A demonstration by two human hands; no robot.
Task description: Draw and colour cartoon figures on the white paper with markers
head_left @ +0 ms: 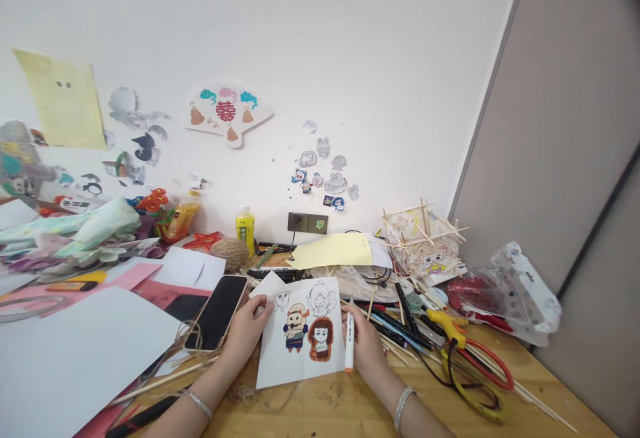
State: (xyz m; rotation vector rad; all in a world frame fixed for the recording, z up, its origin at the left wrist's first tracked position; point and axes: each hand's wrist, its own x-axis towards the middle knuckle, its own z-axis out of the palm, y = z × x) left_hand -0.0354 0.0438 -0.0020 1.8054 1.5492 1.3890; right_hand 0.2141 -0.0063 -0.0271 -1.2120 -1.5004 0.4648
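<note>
A white sheet with cartoon figures (303, 331), two of them coloured in, lies on the wooden table (340, 411) in front of me. My left hand (247, 331) rests on the sheet's left edge, thumb and fingers pinching the paper. My right hand (363, 341) sits at the sheet's right edge, closed around a white marker (349, 338) with an orange end pointing toward me. Both wrists wear a silver bracelet.
A dark phone (217, 311) lies left of the sheet beside large white and pink papers (75, 351). Pens, bamboo sticks, a yellow glue gun (447, 323) and red and yellow cables crowd the right. A stick lantern (425, 238), twine ball (229, 253) and yellow bottle (245, 228) stand by the wall.
</note>
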